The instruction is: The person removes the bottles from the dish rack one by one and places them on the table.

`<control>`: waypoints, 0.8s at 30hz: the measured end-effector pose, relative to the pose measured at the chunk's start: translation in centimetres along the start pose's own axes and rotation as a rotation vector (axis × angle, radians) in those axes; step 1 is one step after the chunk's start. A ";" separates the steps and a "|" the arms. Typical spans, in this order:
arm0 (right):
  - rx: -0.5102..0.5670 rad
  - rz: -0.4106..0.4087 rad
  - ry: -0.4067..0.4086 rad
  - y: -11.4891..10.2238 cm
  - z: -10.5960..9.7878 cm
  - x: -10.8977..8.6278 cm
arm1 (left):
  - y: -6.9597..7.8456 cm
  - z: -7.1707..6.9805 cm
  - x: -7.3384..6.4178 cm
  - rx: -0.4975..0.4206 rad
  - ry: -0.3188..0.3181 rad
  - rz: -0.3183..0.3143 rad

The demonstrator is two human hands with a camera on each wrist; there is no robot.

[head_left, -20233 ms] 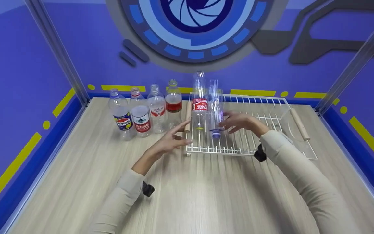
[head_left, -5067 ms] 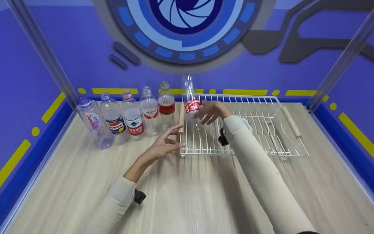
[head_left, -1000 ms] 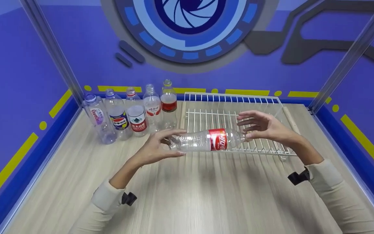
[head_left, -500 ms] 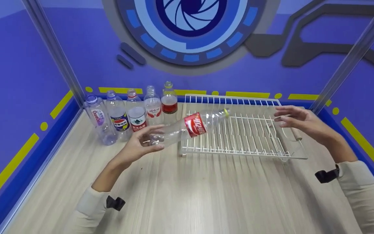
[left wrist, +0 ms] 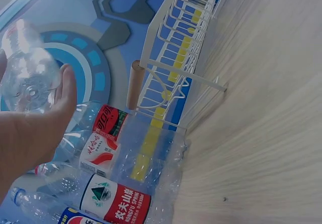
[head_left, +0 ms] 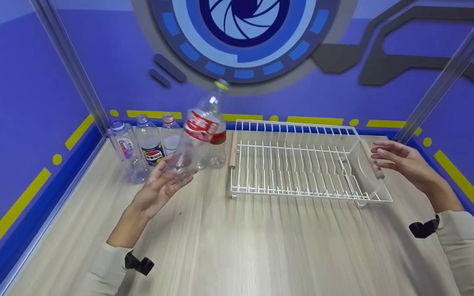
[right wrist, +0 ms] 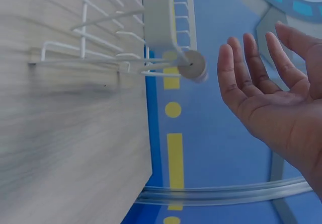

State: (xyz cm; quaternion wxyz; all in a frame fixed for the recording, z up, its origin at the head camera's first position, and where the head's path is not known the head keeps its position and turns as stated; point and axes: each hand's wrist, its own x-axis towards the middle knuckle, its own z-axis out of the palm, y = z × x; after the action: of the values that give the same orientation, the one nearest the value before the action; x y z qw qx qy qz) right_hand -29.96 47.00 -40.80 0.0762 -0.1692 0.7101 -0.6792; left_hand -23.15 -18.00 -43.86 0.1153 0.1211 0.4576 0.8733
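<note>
My left hand [head_left: 154,193] holds a clear plastic bottle [head_left: 200,125] by its lower end. The bottle has a red label and a yellow ring at its neck; it leans right, neck up, in the air. In the left wrist view its round base [left wrist: 31,85] faces the camera between thumb and fingers. Behind it, partly covered, stand bottles with red labels. My right hand [head_left: 405,162] is held up with relaxed, bent fingers beside the right wooden handle [head_left: 372,158] of a white wire dish rack [head_left: 311,196]. In the right wrist view that palm [right wrist: 282,103] holds nothing.
Several bottles stand in a row at the back left: a purple-ringed one [head_left: 126,150], a blue-labelled one [head_left: 153,154] and others. The rack's left handle [head_left: 233,150] is close to the row. Blue panels and metal posts [head_left: 70,61] border the wooden table [head_left: 261,246].
The bottle has left the rack. Over the last second it swung from lying level between both hands to tilted up in the left, moving left. The right hand let go and drew right.
</note>
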 end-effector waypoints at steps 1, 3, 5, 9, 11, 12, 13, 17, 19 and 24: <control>0.007 -0.003 0.016 0.1 -0.2 0.0 | 0.0 -0.1 0.0 -0.029 0.010 0.010; 0.018 -0.011 0.045 0.4 -0.4 0.0 | 0.0 -0.2 0.0 -0.064 0.012 0.030; 0.023 -0.012 0.065 0.8 -0.6 0.0 | -0.1 -0.3 -0.1 -0.096 -0.007 0.040; -0.036 0.014 0.092 1.6 -0.5 0.0 | 0.0 -0.6 -0.6 -0.122 -0.066 0.026; -0.069 0.032 0.099 1.9 -0.6 0.0 | 0.1 -0.6 -0.9 -0.122 -0.098 0.017; -0.084 0.039 0.104 2.0 -0.6 -0.1 | 0.2 -0.6 -0.9 -0.109 -0.106 0.017; -0.097 0.045 0.107 2.1 -0.6 -0.1 | 0.2 -0.6 -0.9 -0.094 -0.103 0.021; -0.139 0.057 0.119 2.1 -0.8 -0.1 | 0.6 -0.6 -1.1 0.024 -0.023 0.043; -0.175 0.063 0.125 2.1 -0.8 -0.1 | 0.8 -0.7 -1.2 0.074 0.034 0.045; -0.276 0.080 0.141 2.4 -0.7 -0.4 | 1.0 -1.2 -1.7 0.158 0.074 0.077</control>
State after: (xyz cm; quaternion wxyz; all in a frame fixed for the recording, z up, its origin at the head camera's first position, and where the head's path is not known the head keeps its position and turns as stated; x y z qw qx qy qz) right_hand -30.17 47.81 -43.13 0.0293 -0.1013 0.8066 -0.5817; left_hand -22.07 -20.03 -43.90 0.0549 0.1152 0.5242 0.8420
